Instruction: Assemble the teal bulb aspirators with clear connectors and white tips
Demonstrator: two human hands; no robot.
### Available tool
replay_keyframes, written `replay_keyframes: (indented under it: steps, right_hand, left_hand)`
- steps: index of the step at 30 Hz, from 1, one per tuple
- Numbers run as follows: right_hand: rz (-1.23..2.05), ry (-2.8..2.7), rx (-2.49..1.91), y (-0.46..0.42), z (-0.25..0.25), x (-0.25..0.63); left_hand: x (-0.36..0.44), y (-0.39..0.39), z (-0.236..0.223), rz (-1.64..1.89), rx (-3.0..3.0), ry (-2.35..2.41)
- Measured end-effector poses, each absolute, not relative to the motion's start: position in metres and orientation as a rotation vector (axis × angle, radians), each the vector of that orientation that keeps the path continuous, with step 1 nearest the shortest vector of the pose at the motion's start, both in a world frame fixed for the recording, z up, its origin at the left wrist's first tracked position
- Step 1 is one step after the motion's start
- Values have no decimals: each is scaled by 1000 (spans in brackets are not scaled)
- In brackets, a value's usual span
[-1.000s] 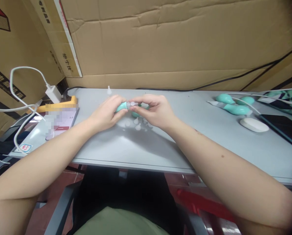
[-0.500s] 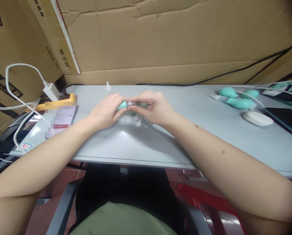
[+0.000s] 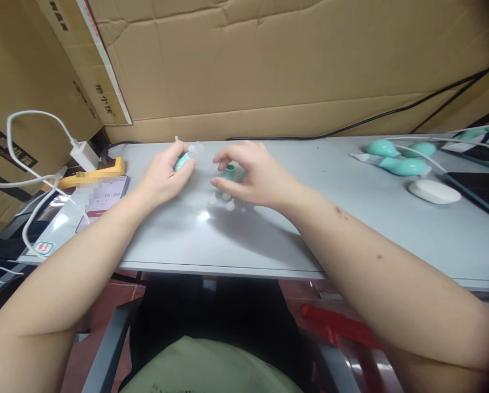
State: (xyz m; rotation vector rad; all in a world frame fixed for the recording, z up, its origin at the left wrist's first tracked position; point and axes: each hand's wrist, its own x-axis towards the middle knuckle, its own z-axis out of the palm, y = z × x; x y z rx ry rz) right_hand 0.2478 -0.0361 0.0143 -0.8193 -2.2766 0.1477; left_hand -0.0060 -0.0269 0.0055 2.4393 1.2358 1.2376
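My left hand (image 3: 165, 173) is wrapped round a teal rubber bulb syringe (image 3: 182, 161), whose clear nozzle (image 3: 192, 148) points up and to the right. Apart from it, my right hand (image 3: 252, 172) hovers over the table with thumb and fingers spread and nothing between them. Below and partly behind the right fingers stands another teal bulb (image 3: 230, 172) with its open mouth upward. Several small translucent tips (image 3: 230, 205) lie on the tabletop under that hand, some of them hidden by it.
At the right lie several teal bulbs (image 3: 404, 166), a white oval case (image 3: 434, 191) and a dark flat device (image 3: 484, 194). A phone (image 3: 111, 194), a yellow power strip (image 3: 115, 165) and a white charger (image 3: 84, 156) with cables occupy the left. Cardboard (image 3: 269, 71) walls the back.
Both hands were together at the syringe's clear nozzle. My right hand has let go and opened; my left has drawn away leftward with the syringe, its nozzle now tilted upward.
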Motion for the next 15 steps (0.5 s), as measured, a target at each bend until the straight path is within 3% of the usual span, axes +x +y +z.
replay_keyframes:
  steps: [9,15]
  right_hand:
    - [-101,-2854,-814,-49,14,239]
    - [365,-2428,-719,-43,18,245]
  left_hand:
    - [-5,-32,11,1058,2448,1152]
    - [-7,-32,11,1025,2461,1140]
